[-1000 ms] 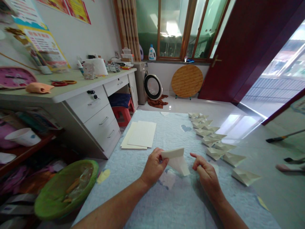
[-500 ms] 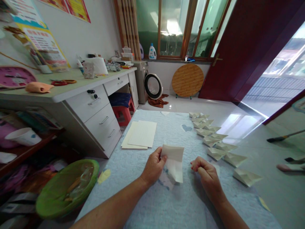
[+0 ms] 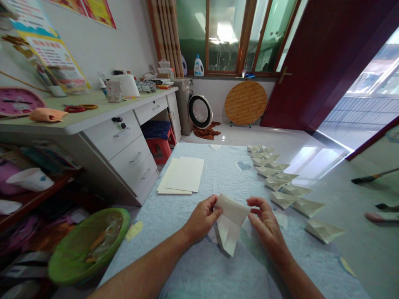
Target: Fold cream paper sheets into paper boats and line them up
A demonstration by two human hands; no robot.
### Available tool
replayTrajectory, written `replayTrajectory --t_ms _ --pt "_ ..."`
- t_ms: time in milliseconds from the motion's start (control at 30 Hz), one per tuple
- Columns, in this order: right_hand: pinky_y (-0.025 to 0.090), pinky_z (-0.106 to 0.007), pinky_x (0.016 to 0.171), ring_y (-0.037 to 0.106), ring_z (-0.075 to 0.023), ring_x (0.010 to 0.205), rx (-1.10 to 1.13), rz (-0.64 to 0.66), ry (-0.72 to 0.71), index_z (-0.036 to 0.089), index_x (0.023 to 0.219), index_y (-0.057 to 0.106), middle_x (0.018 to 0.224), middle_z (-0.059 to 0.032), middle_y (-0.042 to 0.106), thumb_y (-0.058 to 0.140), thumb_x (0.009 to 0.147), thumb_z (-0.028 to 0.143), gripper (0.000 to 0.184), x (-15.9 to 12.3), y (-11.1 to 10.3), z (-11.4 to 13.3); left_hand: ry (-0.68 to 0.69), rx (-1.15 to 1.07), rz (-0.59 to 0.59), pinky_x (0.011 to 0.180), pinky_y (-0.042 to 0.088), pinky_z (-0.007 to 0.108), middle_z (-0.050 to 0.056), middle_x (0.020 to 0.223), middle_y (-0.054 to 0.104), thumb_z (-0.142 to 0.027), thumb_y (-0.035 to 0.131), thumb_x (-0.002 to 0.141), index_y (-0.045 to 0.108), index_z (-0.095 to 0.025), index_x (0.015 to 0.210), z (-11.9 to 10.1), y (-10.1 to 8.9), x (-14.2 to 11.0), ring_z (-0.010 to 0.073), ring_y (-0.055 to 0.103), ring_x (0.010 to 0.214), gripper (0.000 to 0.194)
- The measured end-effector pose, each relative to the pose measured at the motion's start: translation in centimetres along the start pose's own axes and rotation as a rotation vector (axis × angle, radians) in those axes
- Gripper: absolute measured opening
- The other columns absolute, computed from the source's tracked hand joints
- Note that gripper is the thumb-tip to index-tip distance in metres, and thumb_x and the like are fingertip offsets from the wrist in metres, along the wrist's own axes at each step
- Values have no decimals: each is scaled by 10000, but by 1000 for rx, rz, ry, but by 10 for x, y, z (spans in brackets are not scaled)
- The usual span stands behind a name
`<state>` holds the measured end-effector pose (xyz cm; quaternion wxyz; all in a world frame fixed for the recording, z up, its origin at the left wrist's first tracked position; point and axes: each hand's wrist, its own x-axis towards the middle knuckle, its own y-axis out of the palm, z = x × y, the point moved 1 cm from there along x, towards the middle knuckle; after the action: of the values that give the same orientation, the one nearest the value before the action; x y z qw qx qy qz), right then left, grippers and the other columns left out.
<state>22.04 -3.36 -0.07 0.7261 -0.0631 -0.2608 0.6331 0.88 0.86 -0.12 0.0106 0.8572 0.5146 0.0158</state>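
Observation:
My left hand (image 3: 202,218) and my right hand (image 3: 264,221) pinch the two upper corners of a partly folded cream paper (image 3: 229,219), held just above the pale blue quilted mat (image 3: 199,265). The paper hangs down to a point between my hands. A row of several finished folded paper boats (image 3: 282,187) runs along the mat's right edge, the nearest boat (image 3: 324,230) to the right of my right hand. A stack of flat cream sheets (image 3: 182,175) lies on the mat ahead and to the left.
A desk with drawers (image 3: 124,137) stands at the left, scissors (image 3: 79,108) on top. A green basket (image 3: 87,245) sits on the floor at lower left. A red stool (image 3: 158,148), a washing machine (image 3: 195,110) and a round wooden board (image 3: 245,104) stand farther back. Another person's foot (image 3: 380,216) shows at the right edge.
My right hand, empty and curled before, has moved left and taken hold of the paper's right corner. The paper has turned and now hangs point-down between both hands.

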Motion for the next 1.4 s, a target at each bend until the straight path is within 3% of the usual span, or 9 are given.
replayTrajectory --t_ms 67,200,367,533,767,967,1067,1233,1400 --pt "501 -334 853 597 -239 1054 77 6 20 227 1188 516 1158 -95 627 589 829 382 397 1 6 1 -5 29 47 772 462 252 38 958 651 -247 583 870 609 -152 1059 2 0 0 171 600 875 213" --pt "486 -299 745 630 -208 835 95 107 126 200 1047 594 895 -43 671 608 823 372 283 2 15 4 -7 51 103 719 445 231 28 945 642 -217 609 834 588 -161 1111 4 3 0 150 591 829 283" --pt "445 -273 633 592 -185 702 60 135 203 181 888 626 773 -21 644 537 858 385 224 1 15 6 -32 5 -57 650 429 214 -10 882 596 -191 675 751 436 -183 1271 6 4 3 106 561 703 572" --pt "470 -289 688 629 -201 763 62 201 223 182 960 621 835 -28 681 538 837 333 212 3 13 5 -37 -57 -163 652 419 218 -27 829 590 -208 672 758 424 -179 1233 5 3 7 100 551 681 536" --pt "497 -327 801 661 -223 919 119 258 248 194 1083 573 1013 -67 699 579 817 351 309 14 9 15 -23 -48 -94 620 385 210 -35 790 598 -231 671 782 423 -175 1237 0 4 8 97 536 656 521" --pt "442 -259 593 598 -165 671 70 258 272 205 880 571 752 1 646 598 790 356 177 32 8 31 -57 -172 -1 640 381 211 -26 796 622 -275 731 743 400 -172 1242 -8 4 12 95 549 654 608" --pt "386 -236 524 523 -132 577 169 241 341 209 757 533 647 32 580 594 780 375 178 34 13 30 -67 -182 -39 613 370 202 -46 751 585 -294 726 743 418 -174 1231 -11 5 12 90 528 631 590" --pt "375 -233 510 511 -127 554 356 165 465 213 783 510 655 39 589 634 748 439 260 29 22 15 -60 -91 -124 558 356 194 -63 737 535 -289 653 796 447 -188 1188 -9 4 11 84 493 585 454" --pt "399 -264 561 560 -171 623 161 108 388 209 830 542 692 10 616 587 755 433 240 26 24 2 5 166 -154 620 415 222 -31 745 560 -233 570 846 545 -184 1040 -3 2 12 122 542 670 201"
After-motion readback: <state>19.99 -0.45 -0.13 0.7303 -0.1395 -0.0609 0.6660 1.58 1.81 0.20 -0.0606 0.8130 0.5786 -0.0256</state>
